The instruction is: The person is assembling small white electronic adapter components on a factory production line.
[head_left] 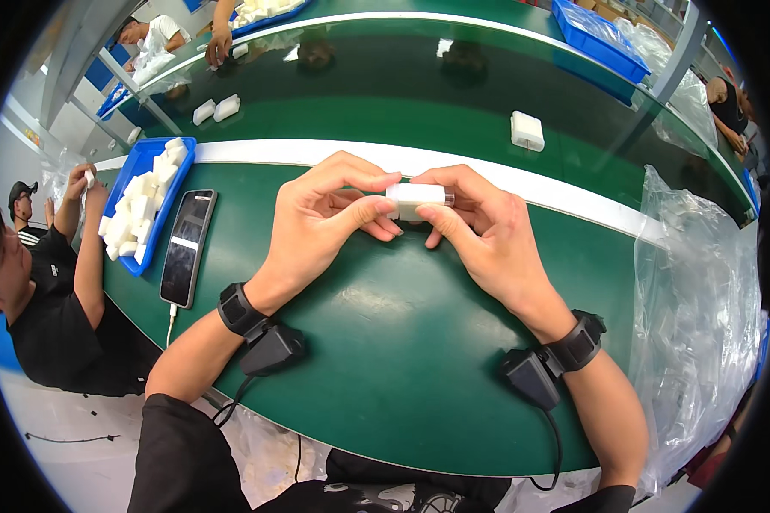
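- Nearest: wearing a black shirt [351,498] and two corded black wrist boxes [274,349].
- Pinching one white block [414,198] over the green table [385,376], with left hand [316,209] and right hand [490,227] narrowed to fingertips at opposite ends.
- Could slip and drop, if squeezed unevenly.
- Left: one phone [188,248], one blue tray [163,210] of white blocks [141,205], too piled to count.
- Beyond the white rail [573,195]: at least three loose blocks [527,131], two left, one right.

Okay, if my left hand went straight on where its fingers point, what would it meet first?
Beyond the small, white, plastic-looking block it holds, your left hand would probably meet your right hand first, though depth is unclear.
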`<state>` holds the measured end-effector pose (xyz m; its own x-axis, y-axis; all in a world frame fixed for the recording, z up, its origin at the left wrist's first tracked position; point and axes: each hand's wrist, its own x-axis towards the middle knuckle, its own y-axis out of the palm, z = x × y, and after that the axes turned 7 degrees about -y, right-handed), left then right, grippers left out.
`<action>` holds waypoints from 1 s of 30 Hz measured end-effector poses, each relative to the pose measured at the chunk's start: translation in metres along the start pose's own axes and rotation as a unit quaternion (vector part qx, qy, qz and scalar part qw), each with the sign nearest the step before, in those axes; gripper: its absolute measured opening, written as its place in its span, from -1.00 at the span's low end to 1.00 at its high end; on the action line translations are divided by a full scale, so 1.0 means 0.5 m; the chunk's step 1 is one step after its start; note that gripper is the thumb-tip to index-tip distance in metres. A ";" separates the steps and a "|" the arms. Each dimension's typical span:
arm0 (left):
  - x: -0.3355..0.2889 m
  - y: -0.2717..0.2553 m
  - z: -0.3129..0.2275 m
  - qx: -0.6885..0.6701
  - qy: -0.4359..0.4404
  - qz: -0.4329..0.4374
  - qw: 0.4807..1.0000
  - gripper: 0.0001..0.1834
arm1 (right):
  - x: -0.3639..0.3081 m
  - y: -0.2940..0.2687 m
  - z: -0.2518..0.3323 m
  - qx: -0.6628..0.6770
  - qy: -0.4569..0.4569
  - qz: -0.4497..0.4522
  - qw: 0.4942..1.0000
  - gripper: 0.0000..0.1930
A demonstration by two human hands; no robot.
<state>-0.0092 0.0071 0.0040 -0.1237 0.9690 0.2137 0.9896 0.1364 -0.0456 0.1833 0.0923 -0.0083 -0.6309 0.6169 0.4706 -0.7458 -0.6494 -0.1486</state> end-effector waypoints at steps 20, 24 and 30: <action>-0.004 0.011 -0.011 -0.005 -0.078 0.008 0.997 -0.83 | -0.012 0.005 -0.002 -0.049 -0.033 0.005 0.998 -0.85; -0.011 -0.004 -0.001 0.041 -0.063 -0.003 0.997 -0.77 | 0.001 0.017 -0.013 -0.019 -0.027 0.011 0.999 -0.79; 0.002 -0.026 0.052 0.176 0.106 0.001 0.979 -0.78 | -0.005 0.014 -0.023 -0.056 -0.001 -0.032 0.998 -0.69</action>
<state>-0.0240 0.0119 -0.0205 -0.0669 0.9099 0.4095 0.8987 0.2332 -0.3715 0.1769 0.0913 -0.0206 -0.5813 0.6541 0.4840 -0.8035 -0.5554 -0.2144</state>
